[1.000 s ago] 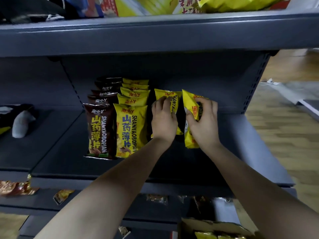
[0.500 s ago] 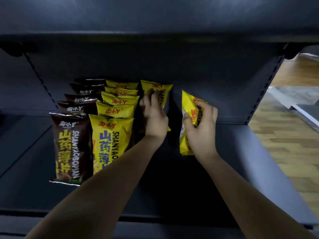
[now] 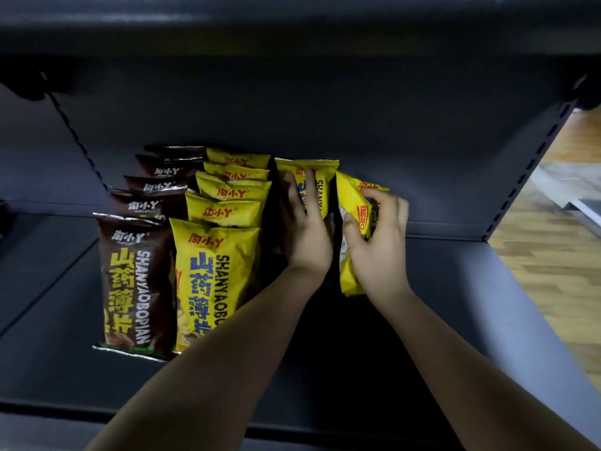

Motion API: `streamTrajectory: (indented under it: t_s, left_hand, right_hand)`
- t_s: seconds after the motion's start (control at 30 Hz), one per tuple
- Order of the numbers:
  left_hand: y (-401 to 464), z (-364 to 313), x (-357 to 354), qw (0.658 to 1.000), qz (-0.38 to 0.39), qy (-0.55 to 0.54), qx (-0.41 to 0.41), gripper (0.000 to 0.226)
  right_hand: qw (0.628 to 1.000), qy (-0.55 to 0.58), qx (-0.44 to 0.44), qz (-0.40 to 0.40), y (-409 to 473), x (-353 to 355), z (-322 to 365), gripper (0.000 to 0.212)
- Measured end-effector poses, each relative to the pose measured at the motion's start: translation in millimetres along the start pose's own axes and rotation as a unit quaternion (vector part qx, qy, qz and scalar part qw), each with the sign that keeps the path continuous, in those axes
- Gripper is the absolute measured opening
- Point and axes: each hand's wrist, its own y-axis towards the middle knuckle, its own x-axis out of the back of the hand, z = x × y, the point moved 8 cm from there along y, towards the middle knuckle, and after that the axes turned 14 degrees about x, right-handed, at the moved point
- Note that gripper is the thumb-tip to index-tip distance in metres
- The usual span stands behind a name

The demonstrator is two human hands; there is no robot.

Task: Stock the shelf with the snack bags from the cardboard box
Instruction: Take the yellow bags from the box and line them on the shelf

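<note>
left hand lays straight fingers flat against a standing yellow bag at the shelf back, propping it; right hand pinches a second yellow bag just beside, to file it behind.

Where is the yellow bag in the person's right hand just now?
The yellow bag stands tilted on the shelf, right of the yellow row, gripped by the right hand.

Dark grey metal shelf: one row of brown snack bags, upright; one row of yellow snack bags just beside; two further yellow bags at the back.
</note>
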Motion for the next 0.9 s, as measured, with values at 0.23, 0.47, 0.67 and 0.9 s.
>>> streamTrajectory:
  t_s: [0.23, 0.47, 0.67, 0.9]
  left_hand:
    - [-19, 18, 9, 0.975, 0.028, -0.216, 0.041, 0.063]
    - [-32, 32, 17, 0.944, 0.103, -0.299, 0.087, 0.047]
    - [-36, 44, 28, 0.898, 0.128, -0.37, 0.2, 0.037]
    - [-34, 39, 35, 0.914, 0.116, -0.354, 0.16, 0.045]
  right_hand:
    - [1.0, 0.004, 0.013, -0.017, 0, -6, 3, 0.043]
    - [0.998, -0.025, 0.048, 0.023, 0, -38, 26, 0.047]
    - [0.986, -0.151, 0.055, 0.035, -1, -60, 25, 0.055]
    - [0.959, -0.266, 0.0, 0.102, -2, -82, 16, 0.064]
